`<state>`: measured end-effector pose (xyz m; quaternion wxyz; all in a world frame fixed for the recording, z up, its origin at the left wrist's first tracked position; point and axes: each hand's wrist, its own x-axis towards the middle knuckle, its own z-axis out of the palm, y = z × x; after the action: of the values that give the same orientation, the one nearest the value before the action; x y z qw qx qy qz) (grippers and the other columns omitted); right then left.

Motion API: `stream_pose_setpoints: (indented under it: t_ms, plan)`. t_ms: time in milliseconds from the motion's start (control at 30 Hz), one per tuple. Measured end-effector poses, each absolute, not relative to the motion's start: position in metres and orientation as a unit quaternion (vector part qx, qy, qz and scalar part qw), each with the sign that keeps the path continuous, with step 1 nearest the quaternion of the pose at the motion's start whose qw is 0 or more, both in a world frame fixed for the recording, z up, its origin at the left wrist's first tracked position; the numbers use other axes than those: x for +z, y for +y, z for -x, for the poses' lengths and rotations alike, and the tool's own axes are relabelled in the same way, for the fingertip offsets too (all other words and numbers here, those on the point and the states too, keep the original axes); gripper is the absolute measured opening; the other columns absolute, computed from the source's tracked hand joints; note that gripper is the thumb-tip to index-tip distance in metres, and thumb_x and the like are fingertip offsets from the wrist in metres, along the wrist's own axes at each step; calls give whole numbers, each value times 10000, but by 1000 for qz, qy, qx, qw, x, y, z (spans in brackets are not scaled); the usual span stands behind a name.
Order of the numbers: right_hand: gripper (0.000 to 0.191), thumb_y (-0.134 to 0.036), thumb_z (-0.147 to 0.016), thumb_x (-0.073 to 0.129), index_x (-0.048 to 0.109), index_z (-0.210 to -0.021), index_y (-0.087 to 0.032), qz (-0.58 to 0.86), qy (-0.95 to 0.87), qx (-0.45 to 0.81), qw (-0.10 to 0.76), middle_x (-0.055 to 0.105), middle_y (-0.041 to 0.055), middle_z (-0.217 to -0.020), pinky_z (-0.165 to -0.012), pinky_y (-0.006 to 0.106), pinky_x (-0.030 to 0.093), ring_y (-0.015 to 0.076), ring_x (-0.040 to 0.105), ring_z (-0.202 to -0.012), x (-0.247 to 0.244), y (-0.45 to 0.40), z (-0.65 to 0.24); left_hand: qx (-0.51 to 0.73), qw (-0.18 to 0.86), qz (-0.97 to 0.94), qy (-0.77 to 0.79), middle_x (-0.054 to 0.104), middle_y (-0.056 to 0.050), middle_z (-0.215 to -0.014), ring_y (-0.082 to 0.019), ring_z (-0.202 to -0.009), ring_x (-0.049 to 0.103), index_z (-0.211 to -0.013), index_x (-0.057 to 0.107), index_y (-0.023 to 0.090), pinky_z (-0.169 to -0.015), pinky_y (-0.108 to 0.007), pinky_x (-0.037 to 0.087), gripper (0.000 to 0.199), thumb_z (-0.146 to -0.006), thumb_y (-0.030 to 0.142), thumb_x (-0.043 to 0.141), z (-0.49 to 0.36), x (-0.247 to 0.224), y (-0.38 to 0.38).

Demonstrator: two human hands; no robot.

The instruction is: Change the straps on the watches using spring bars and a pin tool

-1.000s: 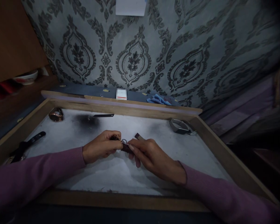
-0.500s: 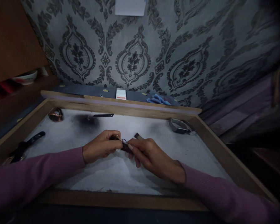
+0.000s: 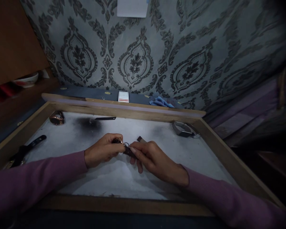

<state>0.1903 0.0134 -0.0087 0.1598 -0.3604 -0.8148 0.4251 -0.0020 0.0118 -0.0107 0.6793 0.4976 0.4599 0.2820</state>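
Observation:
My left hand (image 3: 106, 149) is closed around a wristwatch with a gold-toned case (image 3: 118, 140), which shows partly above the thumb. From the case a dark brown strap (image 3: 128, 150) runs to my right hand (image 3: 152, 160), whose thumb and forefinger pinch it. A small dark loop stands up between the two hands. Behind the right forefinger a flat brownish strip (image 3: 141, 139) sticks out; I cannot tell whether it is the other strap end or a separate piece. Both hands are above the white bottom of a shallow wooden tray (image 3: 124, 203).
Another watch (image 3: 57, 117) lies at the tray's back left corner, and a black-strapped one (image 3: 26, 149) at its left side. A thin black strip (image 3: 105, 118) lies near the back edge. A grey-banded watch (image 3: 182, 128) sits back right. Beyond the rim lies a blue cloth (image 3: 160, 101).
Almost nothing differs. The fingers of my right hand have shifted very slightly on the strap, and both hands keep their hold.

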Motion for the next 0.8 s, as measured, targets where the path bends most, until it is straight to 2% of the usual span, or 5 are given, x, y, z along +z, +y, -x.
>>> stream_pose_setpoints:
  t_ms: [167, 333, 567, 800]
  plan:
    - [372, -366, -988, 360, 550, -763, -141, 344, -786, 484, 171, 635, 15, -641, -539, 218, 461, 85, 598, -474, -9, 15, -190, 271, 698, -485, 452, 292, 108, -430, -39, -381, 178, -606, 393, 206, -351, -174, 104, 153, -640, 202, 542, 3, -9, 12]
    - [412, -459, -966, 402, 563, -772, -134, 327, -748, 546, 190, 631, 10, -636, -431, 183, 368, 78, 585, -454, -11, 16, -189, 270, 705, -476, 451, 278, 110, -430, -41, -383, 168, -608, 380, 207, -356, -176, 98, 169, -654, 203, 542, 3, -10, 12]
    - [431, -457, -958, 427, 606, -767, -114, 311, -707, 607, 189, 594, -4, -510, -373, 172, 269, 46, 443, -365, -15, 19, -189, 266, 713, -468, 449, 282, 103, -428, -42, -377, 170, -612, 382, 210, -363, -188, 96, 174, -675, 196, 543, 5, -12, 13]
    - [399, -442, -952, 445, 602, -788, -115, 300, -686, 630, 207, 621, -1, -554, -360, 161, 267, 33, 429, -359, -17, 21, -189, 259, 715, -456, 462, 269, 104, -427, -42, -377, 156, -610, 365, 213, -372, -201, 76, 193, -675, 197, 546, 4, -8, 13]
